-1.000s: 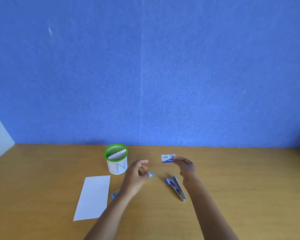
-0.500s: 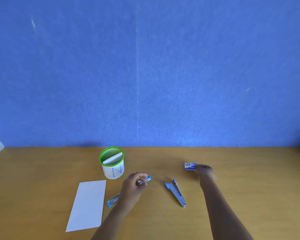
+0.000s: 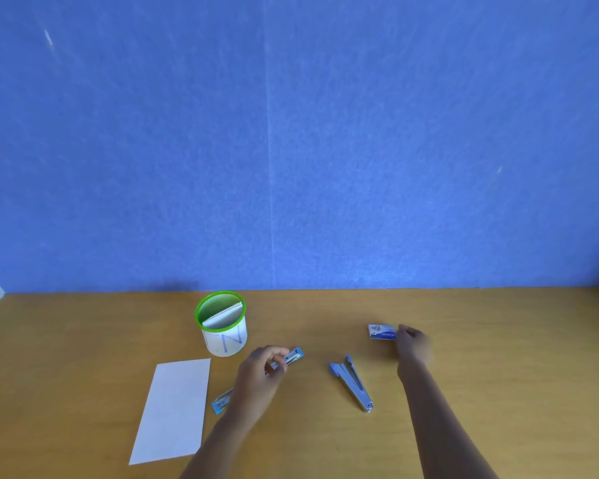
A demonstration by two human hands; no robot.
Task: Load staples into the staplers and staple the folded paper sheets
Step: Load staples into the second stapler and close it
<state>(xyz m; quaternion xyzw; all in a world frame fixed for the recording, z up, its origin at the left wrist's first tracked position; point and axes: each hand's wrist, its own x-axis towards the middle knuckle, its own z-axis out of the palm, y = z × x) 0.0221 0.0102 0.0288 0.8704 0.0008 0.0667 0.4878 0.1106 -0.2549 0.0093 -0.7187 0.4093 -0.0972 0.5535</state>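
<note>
A blue stapler (image 3: pixel 294 356) lies swung fully open on the wooden table (image 3: pixel 498 375). My left hand (image 3: pixel 261 373) covers its middle, with the fingers pinching its metal rail. A second blue stapler (image 3: pixel 351 383) lies partly open to the right, untouched. My right hand (image 3: pixel 414 344) has its fingertips on the right edge of a small blue and white staple box (image 3: pixel 381 331) that rests on the table. A folded white paper sheet (image 3: pixel 173 409) lies flat at the left.
A white cup with a green mesh rim (image 3: pixel 222 324) stands behind the sheet and holds more folded paper. A blue wall panel (image 3: pixel 291 150) closes off the back of the table.
My right hand carried the staple box from the centre to the right and down onto the table. My left hand closed onto the open stapler.
</note>
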